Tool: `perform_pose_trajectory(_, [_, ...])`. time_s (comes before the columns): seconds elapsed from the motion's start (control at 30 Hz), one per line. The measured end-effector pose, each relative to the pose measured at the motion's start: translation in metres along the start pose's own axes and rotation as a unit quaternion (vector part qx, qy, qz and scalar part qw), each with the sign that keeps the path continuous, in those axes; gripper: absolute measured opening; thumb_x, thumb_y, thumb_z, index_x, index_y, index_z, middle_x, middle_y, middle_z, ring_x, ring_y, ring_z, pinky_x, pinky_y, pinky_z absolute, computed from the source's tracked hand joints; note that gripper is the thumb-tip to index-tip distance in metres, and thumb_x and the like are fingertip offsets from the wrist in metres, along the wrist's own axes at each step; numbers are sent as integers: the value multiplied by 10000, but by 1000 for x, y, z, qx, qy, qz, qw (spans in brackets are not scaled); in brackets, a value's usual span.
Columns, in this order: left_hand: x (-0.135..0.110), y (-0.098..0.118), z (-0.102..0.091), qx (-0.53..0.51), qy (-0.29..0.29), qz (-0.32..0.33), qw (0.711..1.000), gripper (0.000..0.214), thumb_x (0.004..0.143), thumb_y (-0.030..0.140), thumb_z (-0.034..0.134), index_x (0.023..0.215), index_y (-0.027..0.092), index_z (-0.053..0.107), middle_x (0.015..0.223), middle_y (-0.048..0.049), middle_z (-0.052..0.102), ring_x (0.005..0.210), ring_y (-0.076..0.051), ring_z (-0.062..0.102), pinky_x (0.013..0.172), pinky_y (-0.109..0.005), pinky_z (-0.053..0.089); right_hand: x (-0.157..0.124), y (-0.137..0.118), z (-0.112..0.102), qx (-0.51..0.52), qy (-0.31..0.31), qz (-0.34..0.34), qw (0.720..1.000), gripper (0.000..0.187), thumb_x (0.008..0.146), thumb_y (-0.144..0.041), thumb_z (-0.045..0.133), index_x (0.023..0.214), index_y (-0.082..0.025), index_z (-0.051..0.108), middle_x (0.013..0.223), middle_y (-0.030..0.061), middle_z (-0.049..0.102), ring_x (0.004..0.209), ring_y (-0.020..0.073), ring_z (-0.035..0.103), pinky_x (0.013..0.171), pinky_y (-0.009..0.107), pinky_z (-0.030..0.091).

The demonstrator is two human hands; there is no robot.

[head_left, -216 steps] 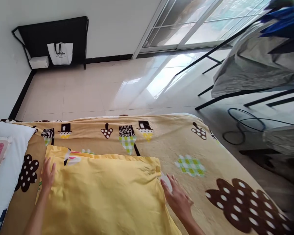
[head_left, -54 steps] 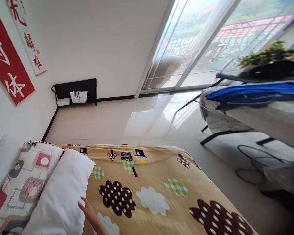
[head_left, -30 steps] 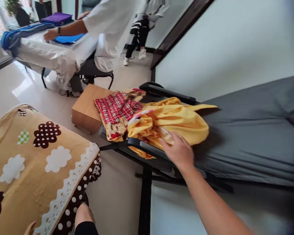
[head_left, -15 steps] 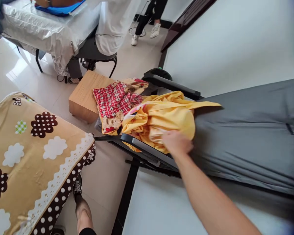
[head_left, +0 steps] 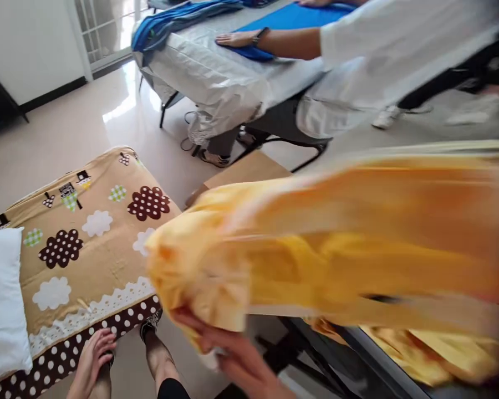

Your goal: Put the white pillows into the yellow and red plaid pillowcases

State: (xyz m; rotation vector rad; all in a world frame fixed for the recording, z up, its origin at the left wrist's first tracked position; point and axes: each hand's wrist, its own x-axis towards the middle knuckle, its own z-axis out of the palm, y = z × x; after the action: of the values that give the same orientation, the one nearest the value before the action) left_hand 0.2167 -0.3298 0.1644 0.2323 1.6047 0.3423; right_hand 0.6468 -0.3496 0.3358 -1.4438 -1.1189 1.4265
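My right hand (head_left: 222, 338) grips a yellow cloth garment (head_left: 316, 260) and holds it up off the folding chair. The cloth is stretched out to the right and smeared by motion, and it hides part of that hand's fingers. Low in the view, my left hand (head_left: 95, 357) hangs with loosely bent, parted fingers and nothing in it. Beside it lies the dotted edge of a patterned tan cover (head_left: 108, 260). More yellow fabric (head_left: 399, 349) rests on the dark chair frame (head_left: 361, 346) below the lifted cloth.
A white pillow (head_left: 2, 305) lies at the left end of the patterned cover. A wooden box (head_left: 253, 169) stands behind the yellow cloth. At the back, another person's hand (head_left: 239, 39) presses blue cloth (head_left: 291, 22) on a table with a white cover (head_left: 216, 72).
The view has swung left. My right hand has taken hold of the yellow garment and pulled it up and left from the chair. My left hand has come into view.
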Motion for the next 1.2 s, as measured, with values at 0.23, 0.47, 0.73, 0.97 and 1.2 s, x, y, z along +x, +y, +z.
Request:
perform_pose_trajectory(0.23, [-4,53,29,-347,-145,64,924,536,740,597,687,1089,190,674,1107,-130,721,1106,-316,649,938,-468,517,58,37,195,-17,-219,-166,961,243,814,-115,440,989,-240,551,1215,99,670,1219,216,560,1055,431,418])
perform_pose_trajectory(0.47, [10,30,-36,-294,211,109,926,289,802,285,697,1054,151,658,1023,-95,729,1010,-217,688,911,-322,542,78,68,270,-195,-247,-191,930,322,659,9,424,864,-217,528,1038,32,638,913,175,560,829,340,445])
perform_pose_trajectory(0.73, [-52,38,-113,-195,336,220,895,379,703,394,778,983,155,688,1063,-107,726,1067,-306,662,909,-377,553,94,39,283,-288,-224,-254,896,257,636,-40,449,822,-214,489,855,20,533,780,172,488,708,313,379])
perform_pose_trajectory(0.97, [-83,71,-156,-352,355,280,819,366,686,327,765,1014,211,652,999,-24,720,962,-216,682,856,-332,565,97,33,341,-379,-194,-345,837,288,724,11,431,873,-218,524,758,14,552,656,153,466,634,282,371])
perform_pose_trajectory(1.2, [-49,19,-234,-371,262,134,881,360,529,211,740,864,194,610,817,-6,702,707,-169,675,609,-252,539,99,48,381,-340,-151,-342,863,325,774,13,431,933,-234,570,734,17,552,662,162,517,596,271,417])
